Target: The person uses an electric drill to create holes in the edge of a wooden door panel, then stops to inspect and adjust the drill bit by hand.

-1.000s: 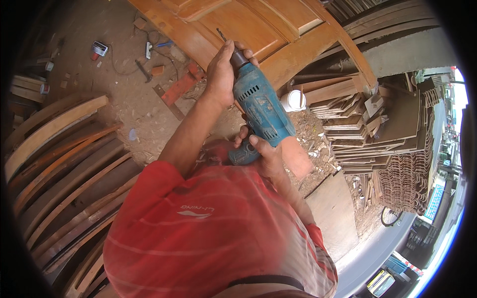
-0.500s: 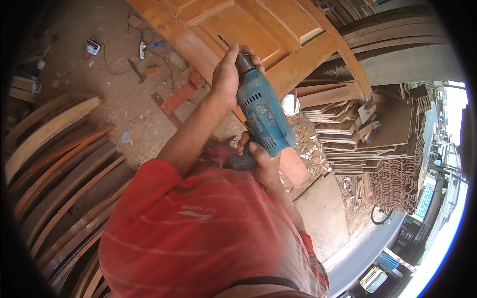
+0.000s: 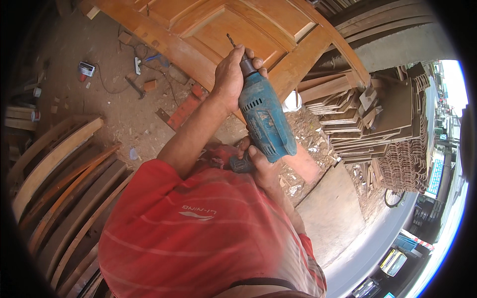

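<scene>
A blue power drill [image 3: 266,116] with a thin twist bit [image 3: 230,39] is held in front of my chest, its bit angled away from me. My left hand [image 3: 229,79] is wrapped round the dark chuck end, the fingers curling over its far side. Close to the red shirt, my right hand [image 3: 262,165] grips the drill's handle [image 3: 240,164]; part of the grip and the trigger are hidden. Beyond the bit lies an orange-brown panelled wooden door [image 3: 198,54], apart from the hands.
On the dirt floor lie a hammer [image 3: 135,88], a small power tool [image 3: 85,69] with a cord, and wood scraps. Curved wooden pieces [image 3: 62,154] stand at left. Stacked wooden boards [image 3: 367,129] and a white bucket [image 3: 292,102] are at right.
The view has turned a little, so the door and floor things shift left. Both hands keep their hold on the drill, its bit tip now slightly farther right.
</scene>
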`<state>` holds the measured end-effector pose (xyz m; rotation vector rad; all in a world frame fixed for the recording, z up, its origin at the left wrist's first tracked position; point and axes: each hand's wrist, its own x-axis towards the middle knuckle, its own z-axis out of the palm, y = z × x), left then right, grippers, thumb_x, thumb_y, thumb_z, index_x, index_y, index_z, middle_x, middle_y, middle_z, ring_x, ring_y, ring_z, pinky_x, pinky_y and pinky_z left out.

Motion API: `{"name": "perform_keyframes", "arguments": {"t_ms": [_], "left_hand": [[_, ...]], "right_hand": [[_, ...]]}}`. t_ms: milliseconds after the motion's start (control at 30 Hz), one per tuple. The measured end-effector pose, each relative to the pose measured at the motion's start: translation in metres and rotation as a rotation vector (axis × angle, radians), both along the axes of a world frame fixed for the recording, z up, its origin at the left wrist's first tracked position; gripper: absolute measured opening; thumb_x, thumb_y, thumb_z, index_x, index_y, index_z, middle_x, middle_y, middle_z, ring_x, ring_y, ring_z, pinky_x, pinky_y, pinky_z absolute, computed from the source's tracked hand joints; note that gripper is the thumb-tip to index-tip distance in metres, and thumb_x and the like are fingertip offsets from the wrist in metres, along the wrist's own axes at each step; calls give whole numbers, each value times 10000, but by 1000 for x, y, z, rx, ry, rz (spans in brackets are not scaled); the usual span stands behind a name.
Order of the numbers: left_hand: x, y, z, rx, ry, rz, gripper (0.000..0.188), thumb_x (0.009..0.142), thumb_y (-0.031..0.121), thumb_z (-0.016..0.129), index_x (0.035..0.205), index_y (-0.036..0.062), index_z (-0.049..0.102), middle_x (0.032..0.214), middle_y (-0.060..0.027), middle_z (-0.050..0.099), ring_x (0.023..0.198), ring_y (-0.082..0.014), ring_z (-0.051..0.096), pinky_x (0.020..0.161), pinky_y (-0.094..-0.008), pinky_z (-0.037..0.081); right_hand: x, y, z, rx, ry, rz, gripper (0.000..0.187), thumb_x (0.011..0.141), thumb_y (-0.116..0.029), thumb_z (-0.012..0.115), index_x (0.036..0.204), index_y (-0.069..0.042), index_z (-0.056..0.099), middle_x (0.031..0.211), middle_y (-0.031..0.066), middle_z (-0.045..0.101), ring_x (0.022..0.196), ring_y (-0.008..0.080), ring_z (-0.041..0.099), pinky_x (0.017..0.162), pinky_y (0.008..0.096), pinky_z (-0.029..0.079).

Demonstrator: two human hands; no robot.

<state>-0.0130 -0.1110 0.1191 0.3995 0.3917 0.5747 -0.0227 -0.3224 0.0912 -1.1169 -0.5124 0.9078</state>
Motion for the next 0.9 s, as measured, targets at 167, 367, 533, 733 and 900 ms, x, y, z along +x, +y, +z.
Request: {"name": "perform_keyframes", "arguments": {"t_ms": [167,367,533,733,900], "left_hand": [[3,4,0,13,42,-15,270,1091,366,480,965,127,487,816,-38,554,768,-202,577,719,-360,523],[2,8,3,69,17,-27,264,1090,352,505,962,122,487,814,-42,563,754,-192,593,695,-349,532],[1,7,4,24,-16,-12,258,1089,359,504,975,128,496,825,-40,570,760,-193,600,709,-357,538],[6,8,-5,-18,-116,-65,276,1095,398,477,1004,139,509,852,-29,575,777,-185,602,739,-373,545],[8,8,-8,50,-153,-62,297,1101,432,467,1040,144,510,865,-23,579,806,-182,607,761,-366,547]], "right_hand": [[-1,3,4,-71,-54,-18,286,955,-119,631,1188,41,586,905,87,663,810,164,622,723,322,512],[-3,4,3,-56,-84,23,241,952,-94,633,1152,38,610,909,74,653,846,161,627,747,326,519],[-1,8,8,-54,-86,30,256,954,-113,663,1153,41,614,939,82,654,859,162,629,764,326,524],[5,4,-3,-40,-77,17,279,957,-137,672,1161,42,609,939,84,657,840,161,627,746,321,516],[4,7,-1,-24,-33,-19,307,956,-149,672,1181,44,593,925,86,656,820,160,620,722,316,503]]}}
